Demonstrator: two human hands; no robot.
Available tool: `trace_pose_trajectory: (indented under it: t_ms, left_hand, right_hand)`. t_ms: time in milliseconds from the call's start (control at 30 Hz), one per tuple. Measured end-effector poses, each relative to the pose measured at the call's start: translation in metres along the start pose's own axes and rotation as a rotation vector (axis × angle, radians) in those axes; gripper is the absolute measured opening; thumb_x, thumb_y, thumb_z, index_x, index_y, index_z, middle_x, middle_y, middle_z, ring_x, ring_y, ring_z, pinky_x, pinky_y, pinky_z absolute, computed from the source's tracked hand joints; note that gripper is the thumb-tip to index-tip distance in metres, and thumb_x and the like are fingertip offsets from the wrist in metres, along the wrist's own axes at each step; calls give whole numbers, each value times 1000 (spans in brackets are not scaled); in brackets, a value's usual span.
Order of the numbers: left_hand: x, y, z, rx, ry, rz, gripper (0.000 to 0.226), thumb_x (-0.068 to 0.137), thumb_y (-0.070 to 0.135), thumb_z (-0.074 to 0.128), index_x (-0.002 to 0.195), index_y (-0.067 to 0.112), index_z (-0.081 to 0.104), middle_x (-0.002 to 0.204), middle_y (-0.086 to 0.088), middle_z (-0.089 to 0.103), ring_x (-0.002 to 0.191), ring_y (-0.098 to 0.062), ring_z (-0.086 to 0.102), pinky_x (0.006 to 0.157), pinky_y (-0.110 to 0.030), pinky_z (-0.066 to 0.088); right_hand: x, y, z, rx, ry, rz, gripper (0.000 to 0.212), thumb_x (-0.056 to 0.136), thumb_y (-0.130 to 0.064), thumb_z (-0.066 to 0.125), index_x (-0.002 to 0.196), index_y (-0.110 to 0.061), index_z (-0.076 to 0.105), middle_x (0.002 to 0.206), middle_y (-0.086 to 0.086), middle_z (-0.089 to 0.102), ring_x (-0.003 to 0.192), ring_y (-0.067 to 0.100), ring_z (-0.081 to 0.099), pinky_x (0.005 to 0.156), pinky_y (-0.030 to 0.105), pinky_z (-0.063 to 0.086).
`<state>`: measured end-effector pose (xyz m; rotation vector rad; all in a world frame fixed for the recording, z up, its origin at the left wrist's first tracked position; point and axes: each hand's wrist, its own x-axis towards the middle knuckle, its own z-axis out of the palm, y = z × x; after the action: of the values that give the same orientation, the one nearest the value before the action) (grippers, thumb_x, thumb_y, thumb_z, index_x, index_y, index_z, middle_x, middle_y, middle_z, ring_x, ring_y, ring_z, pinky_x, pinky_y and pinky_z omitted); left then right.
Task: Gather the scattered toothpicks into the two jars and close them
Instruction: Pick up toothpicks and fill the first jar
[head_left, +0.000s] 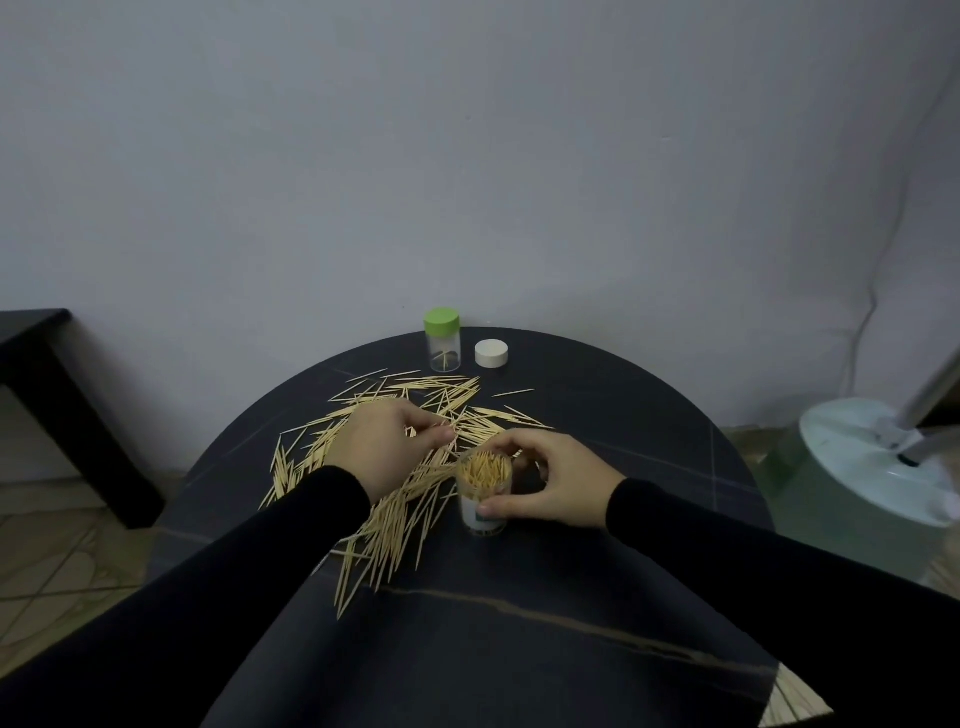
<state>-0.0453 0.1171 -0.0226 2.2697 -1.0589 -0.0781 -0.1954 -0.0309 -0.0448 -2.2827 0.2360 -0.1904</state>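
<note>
right hand (545, 480) grips the open jar (483, 493); left hand (387, 441) seemingly pinches toothpicks (395, 525) from the pile.

Black side table (36, 332) far left; white fan base (862, 457) right, on floor.

My table (597, 415) is black, crossed by thin pale veins. On it the toothpicks (395, 519) lie pale straw-yellow. My sleeves (291, 525) are black. At the table's far edge the clear jar (443, 353) wears a lime-green lid (441, 318), and just right of it sits a white cap (491, 354). Behind the table the wall (467, 156) is plain grey-white.
</note>
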Motion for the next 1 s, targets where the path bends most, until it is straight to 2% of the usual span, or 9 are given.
trace_pose_trajectory:
  t_ms: [100,233,367,433,533,600,733,900,1000]
  left_hand:
    - [0,1,-5,-60,19,-25,17,83,41,69,95,30,75,88,17,65,91,-5,59,86,-29,46]
    - [-1,9,-14,-262,46,-31,16,82,39,71,94,29,75,91,17,70,77,3,58,80,-23,46]
    - [-9,23,-16,-628,7,-25,11,82,28,72,92,25,75,82,16,73,82,9,64,66,-2,45]
    - [-13,27,-11,-722,-27,-33,10,81,26,72,91,24,75,86,13,74,86,6,66,67,-4,46]
    - [-16,29,-1,-712,-108,-95,15,82,30,71,95,24,75,95,13,73,93,5,63,74,-13,44]
    - [-17,27,5,-699,-187,-141,17,84,29,69,98,23,75,100,13,71,98,5,59,74,-14,41]
    - [-17,25,6,-659,-287,-142,16,86,27,68,99,22,76,98,10,74,96,2,63,80,-15,46]
    - [-14,27,-8,-590,-145,-24,20,83,34,69,98,23,76,94,8,74,90,0,66,77,-17,50]
    - [-15,29,-9,-536,-138,20,17,82,34,71,95,26,76,92,9,74,90,-2,66,81,-22,52]
  right_hand:
    - [1,-1,4,35,5,2,50,72,-42,81,115,-41,56,114,-16,61,103,2,58,88,24,52]
    - [1,-2,4,52,4,0,46,74,-41,79,110,-51,53,110,-19,60,104,2,58,88,21,51]
    - [1,-2,5,45,0,5,47,74,-42,78,115,-48,54,111,-20,60,102,2,58,84,17,50]
    - [1,-3,5,42,3,2,47,75,-41,78,114,-48,53,108,-21,59,101,2,58,82,16,50]
    - [0,-3,4,31,3,8,52,75,-41,78,121,-42,53,106,-23,57,101,1,57,81,13,48]
    - [1,0,5,18,-2,6,57,75,-44,77,127,-37,53,110,-21,58,102,2,57,82,17,50]
    - [2,-1,4,24,-8,-11,47,75,-43,77,115,-50,52,104,-24,60,97,-6,57,76,11,47]
    - [1,-1,3,20,-1,2,49,75,-42,78,115,-48,50,103,-27,57,97,-9,55,77,7,45]
    - [2,0,4,12,-1,5,51,73,-46,78,118,-45,53,108,-22,59,100,-2,58,82,16,50]
